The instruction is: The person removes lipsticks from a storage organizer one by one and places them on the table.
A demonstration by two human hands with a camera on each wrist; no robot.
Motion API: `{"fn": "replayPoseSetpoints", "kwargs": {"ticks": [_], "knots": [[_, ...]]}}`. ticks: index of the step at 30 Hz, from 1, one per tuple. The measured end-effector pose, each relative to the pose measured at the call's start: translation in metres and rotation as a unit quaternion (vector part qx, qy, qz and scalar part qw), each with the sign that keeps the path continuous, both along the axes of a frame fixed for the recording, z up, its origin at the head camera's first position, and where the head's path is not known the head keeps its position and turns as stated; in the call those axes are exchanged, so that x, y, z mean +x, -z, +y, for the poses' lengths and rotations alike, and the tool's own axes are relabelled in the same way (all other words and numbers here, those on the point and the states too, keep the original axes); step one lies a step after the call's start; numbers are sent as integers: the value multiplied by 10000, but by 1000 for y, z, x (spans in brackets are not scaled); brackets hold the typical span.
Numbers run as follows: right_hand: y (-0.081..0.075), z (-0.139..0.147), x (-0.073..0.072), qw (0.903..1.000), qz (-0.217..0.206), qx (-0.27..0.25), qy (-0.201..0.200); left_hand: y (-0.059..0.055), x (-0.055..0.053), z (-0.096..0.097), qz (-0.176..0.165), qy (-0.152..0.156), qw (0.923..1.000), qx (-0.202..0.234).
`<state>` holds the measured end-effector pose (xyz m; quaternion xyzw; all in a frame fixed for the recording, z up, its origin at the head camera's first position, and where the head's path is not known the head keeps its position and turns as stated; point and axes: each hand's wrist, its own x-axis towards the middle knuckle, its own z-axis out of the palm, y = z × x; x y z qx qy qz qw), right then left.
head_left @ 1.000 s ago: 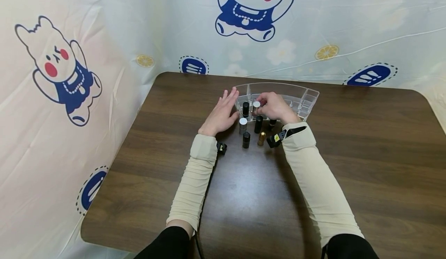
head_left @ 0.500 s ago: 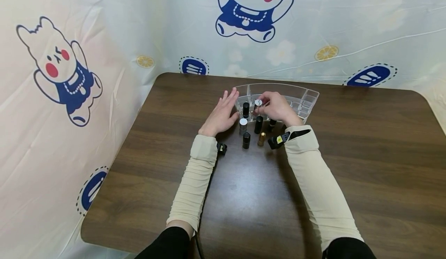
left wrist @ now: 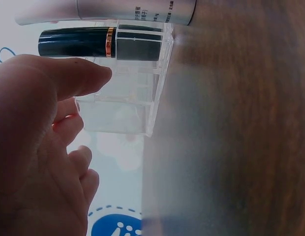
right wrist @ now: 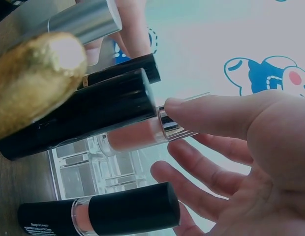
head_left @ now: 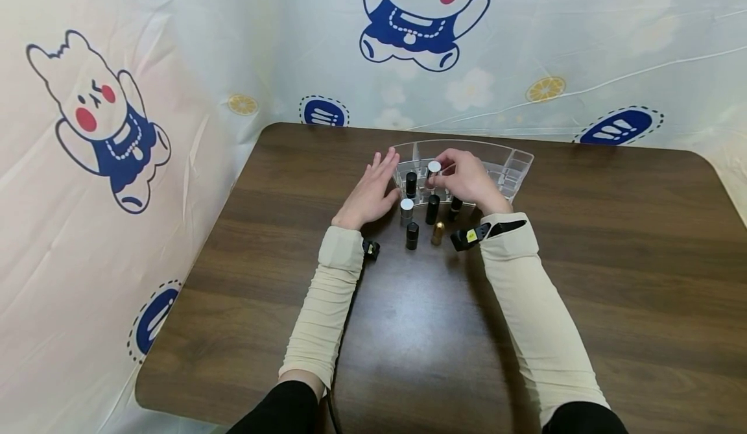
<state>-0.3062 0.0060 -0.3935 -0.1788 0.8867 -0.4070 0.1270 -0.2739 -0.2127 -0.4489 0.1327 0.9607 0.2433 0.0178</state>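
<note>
My right hand pinches a lip gloss tube with a peach body and a shiny silver-banded clear cap, between thumb and fingers. It holds the tube over the clear acrylic organizer, which has several compartments. In the left wrist view, a black lipstick with a gold ring stands in a compartment at the organizer's left end. My left hand is at that end, fingers extended and thumb near the black lipstick; whether it touches the organizer is unclear.
Before the organizer stand a silver tube, a tall black tube, a black lip gloss with a clear band, a short black tube and a gold tube. Behind the brown table hangs a printed curtain.
My right hand has shifted slightly right and away from me, carrying the lip gloss tube over the organizer. The left hand and the standing tubes have stayed put.
</note>
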Motion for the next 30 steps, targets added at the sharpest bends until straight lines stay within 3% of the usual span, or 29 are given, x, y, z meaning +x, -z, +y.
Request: {"fn": "replayPoseSetpoints", "kwargs": {"ticks": [30], "knots": [[-15, 12, 16, 9972, 542, -310, 419, 1, -1, 0, 46, 31, 10000, -55]]}}
